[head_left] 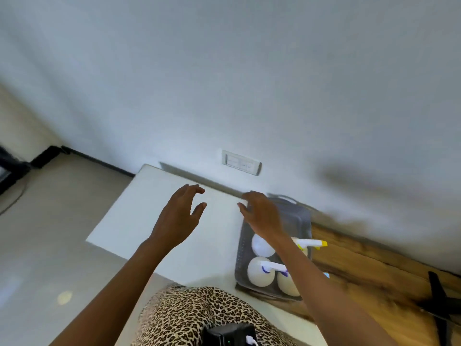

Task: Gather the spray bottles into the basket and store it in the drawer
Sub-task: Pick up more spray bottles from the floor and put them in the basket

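A grey basket sits at the right end of a white cabinet top. Several round white spray bottles stand inside it. One bottle has a purple-tipped nozzle, another has a yellow tip. My right hand hovers over the basket's far left corner with its fingers spread, holding nothing. Over the bare white top, my left hand is also open and empty. My right forearm covers part of the bottles. No drawer shows.
A white wall with a switch plate runs behind the cabinet. A wooden surface adjoins on the right, with a black stand on it. Grey floor and black cables lie to the left.
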The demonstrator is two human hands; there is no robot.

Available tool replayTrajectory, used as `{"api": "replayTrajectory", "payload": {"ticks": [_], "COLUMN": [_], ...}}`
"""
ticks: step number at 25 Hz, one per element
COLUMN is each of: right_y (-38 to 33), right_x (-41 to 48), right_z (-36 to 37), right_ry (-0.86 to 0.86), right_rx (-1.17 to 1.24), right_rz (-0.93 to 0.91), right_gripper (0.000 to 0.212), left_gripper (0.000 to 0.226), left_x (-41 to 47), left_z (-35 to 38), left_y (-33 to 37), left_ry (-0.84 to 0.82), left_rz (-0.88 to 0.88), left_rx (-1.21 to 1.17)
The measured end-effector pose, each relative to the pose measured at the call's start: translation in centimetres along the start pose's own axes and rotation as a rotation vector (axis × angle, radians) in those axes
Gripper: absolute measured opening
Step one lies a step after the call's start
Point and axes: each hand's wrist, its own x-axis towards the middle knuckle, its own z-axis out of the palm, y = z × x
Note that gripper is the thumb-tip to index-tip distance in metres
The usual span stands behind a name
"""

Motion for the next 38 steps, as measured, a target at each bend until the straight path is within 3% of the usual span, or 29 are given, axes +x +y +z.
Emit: {"api": "replayTrajectory", "payload": {"ticks": [6,14,20,31,38], "right_y": [-12.9,-31.2,-40.7,-56.3,-67.1], "right_x": [-3.8,-14.1,-20.7,-24.9,-24.3], "right_z": [4.7,14.9,20.4,32.8,41.3], "right_ry": [-0.004,-0.29,-0.439,-0.741,-0.867], "right_rx": [0.065,0.089,0.078,0.02,-0.02], "right_rz": [-0.258,-0.589,-0.831,-1.123,-1.197], "right_gripper": [0.025,0.027,0.025,0.026,0.026], "left_gripper": [0.032,0.031,0.029,0.03,0.03], "left_x": [-11.4,-31.1,-41.6,-50.7,-52.4], "left_z": [-8.7,-17.2,-19.9,-25.4,-31.8], "left_y": [-6.5,-16.4,-20.8,-30.8,-39.3], "left_ry": [0.214,0.519,0.696,0.899,0.986], "left_rz": [-0.167,-0.469,-0.727,-1.089,-1.249], "left_rx": [0.041,0.074,0.02,0.007,-0.071]}}
